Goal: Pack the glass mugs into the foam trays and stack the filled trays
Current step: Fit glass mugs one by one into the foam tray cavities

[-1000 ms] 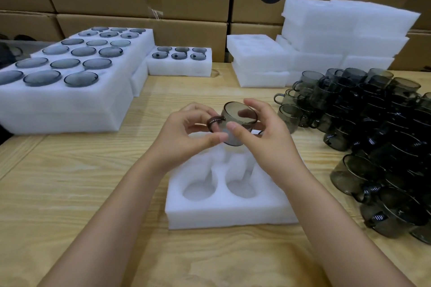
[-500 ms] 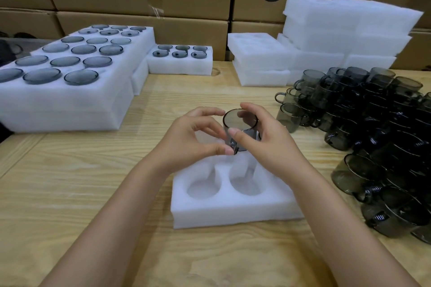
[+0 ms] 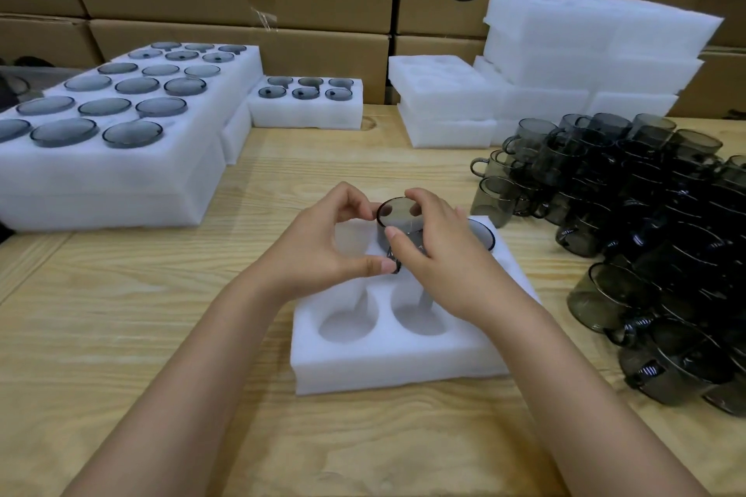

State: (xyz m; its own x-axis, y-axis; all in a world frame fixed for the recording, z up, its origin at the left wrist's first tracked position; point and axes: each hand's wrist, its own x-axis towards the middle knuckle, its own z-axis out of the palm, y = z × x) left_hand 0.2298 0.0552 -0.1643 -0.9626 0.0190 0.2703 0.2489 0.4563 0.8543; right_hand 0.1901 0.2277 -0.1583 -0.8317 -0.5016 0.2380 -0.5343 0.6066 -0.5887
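Pinching the glass mug, the left hand and right hand hold it straight to fit the foam tray below them.

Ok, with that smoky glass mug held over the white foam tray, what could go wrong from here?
1. The left hand and right hand pinch the smoky grey glass mug by fingertips; it might slip or enter the white foam tray tilted.
2. It could knock the seated glass mug in the neighbouring pocket.
3. The right forearm lies close to the loose pile of dark glass mugs.
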